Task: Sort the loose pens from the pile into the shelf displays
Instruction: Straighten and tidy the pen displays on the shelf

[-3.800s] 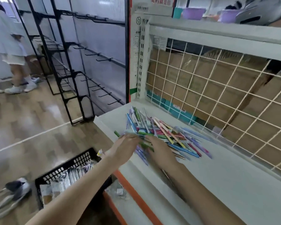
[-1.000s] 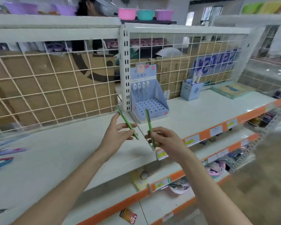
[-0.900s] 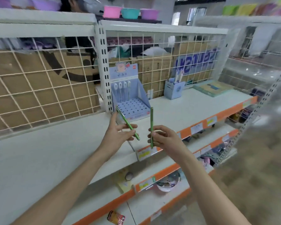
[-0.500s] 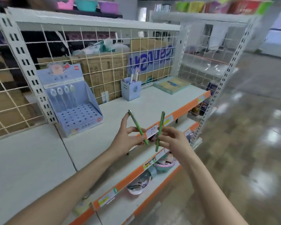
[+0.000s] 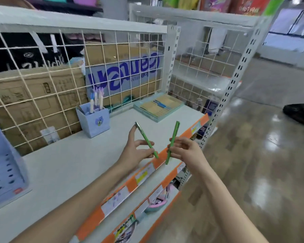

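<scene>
Shelving of white metal (image 5: 63, 165) with an orange front edge fills the view, backed by a cream wire grid (image 5: 112, 71) with brown cardboard boxes (image 5: 33, 95) behind it. At the left edge stands a pale blue cardboard display tray with rows of holes (image 5: 3, 171). At the far right end of the shelf lies a flat teal-rimmed box of slim items (image 5: 161, 106). Beside it, against the grid, stands a small lilac square pen holder (image 5: 94, 120) with a few pastel pens upright in it.

Above the shelf's front edge, the left hand (image 5: 136, 151) pinches a slim green pen (image 5: 146, 140) between thumb and fingers, the pen leaning up to the left. Just beside it, the right hand (image 5: 186, 151) grips a second green pen (image 5: 172, 142), nearly upright. The two pens are near but apart.
</scene>
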